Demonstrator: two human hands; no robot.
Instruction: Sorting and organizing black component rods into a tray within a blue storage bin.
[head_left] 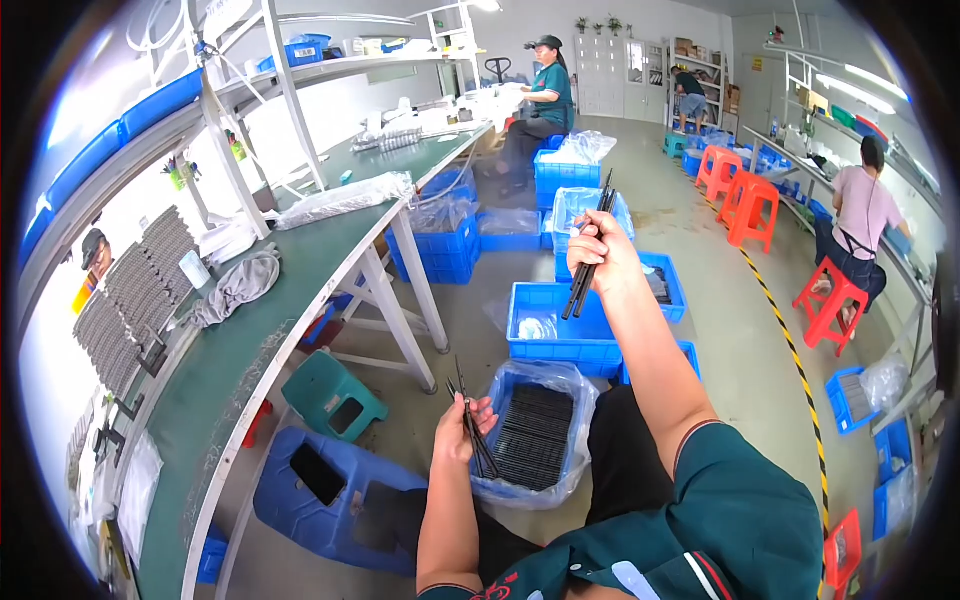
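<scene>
My right hand [610,252] is raised in front of me, its fingers wrapped round a small bundle of thin black rods [577,294] that stick out above and below the fist. Lower down, my left hand [462,430] grips several more thin black rods [484,459], which fan out at different angles. Just right of that hand stands a blue bin lined with clear plastic [584,445]. Rows of closely packed dark strips [534,437] fill it. The exact kind of the rods is too small to tell.
An empty-looking blue crate [560,349] stands beyond the lined bin. At left runs a green-topped workbench [240,370], with a teal stool [333,396] and a blue stool [290,510] beside it. Red stools [832,302] and a seated person [866,205] are at right; another person [552,90] sits farther off.
</scene>
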